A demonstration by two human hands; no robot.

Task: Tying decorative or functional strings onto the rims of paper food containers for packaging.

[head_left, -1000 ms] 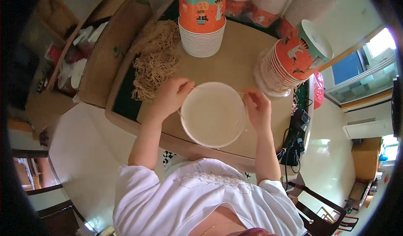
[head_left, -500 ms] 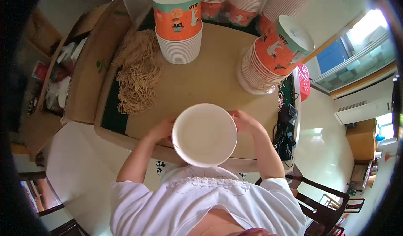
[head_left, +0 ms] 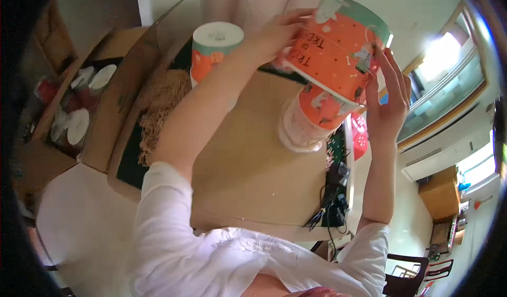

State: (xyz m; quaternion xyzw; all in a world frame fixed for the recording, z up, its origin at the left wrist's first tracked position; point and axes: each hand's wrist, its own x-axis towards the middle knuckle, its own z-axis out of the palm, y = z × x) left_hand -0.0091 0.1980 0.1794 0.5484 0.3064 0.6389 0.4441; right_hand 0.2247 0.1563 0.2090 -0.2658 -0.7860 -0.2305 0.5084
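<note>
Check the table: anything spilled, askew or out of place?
At the right edge of the table, the cables look untidy: tangled, some drooping over the side. The pale specks just beyond them may be spilled bits or a printed pattern; I can't tell.

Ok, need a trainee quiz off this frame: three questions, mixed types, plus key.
1. What is held up between the left hand and the right hand?
2. True or false: the tangled string lies to the left of the black adapter.
3. The open cardboard box stands: A) left of the table; B) right of it; C) on its middle.

Key: 1. An orange bucket with a green band. 2. True. 3. A.
</note>
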